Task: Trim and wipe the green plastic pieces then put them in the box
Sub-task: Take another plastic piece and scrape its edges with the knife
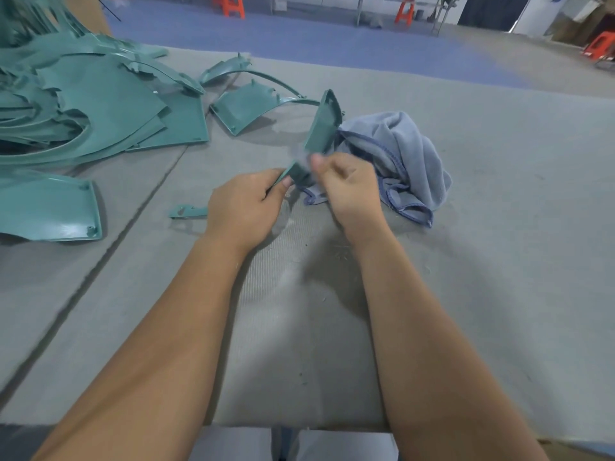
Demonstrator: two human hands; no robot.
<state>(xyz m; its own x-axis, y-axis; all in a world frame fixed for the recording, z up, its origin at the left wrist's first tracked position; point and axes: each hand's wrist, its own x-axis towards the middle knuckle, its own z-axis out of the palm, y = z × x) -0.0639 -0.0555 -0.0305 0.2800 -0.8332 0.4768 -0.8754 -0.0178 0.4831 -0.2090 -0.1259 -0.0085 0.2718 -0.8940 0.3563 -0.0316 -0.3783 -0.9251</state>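
Both hands hold one green plastic piece (pixel 324 123) above the grey table mat (pixel 499 261). My left hand (pixel 246 207) pinches its lower end between thumb and fingers. My right hand (pixel 349 191) has its fingers curled and its thumb up against the middle of the piece; whether it holds a tool is hidden by blur. The piece's upper part stands up beyond my right thumb. A crumpled blue-grey cloth (pixel 402 161) lies on the mat just right of my hands. No box is in view.
A large heap of green plastic pieces (pixel 93 108) fills the table's left side. One curved piece (pixel 246 108) lies behind my hands, a flat panel (pixel 50 211) at the left, a small offcut (pixel 186 211) near my left wrist. Orange stools (pixel 229 5) stand on the far floor.
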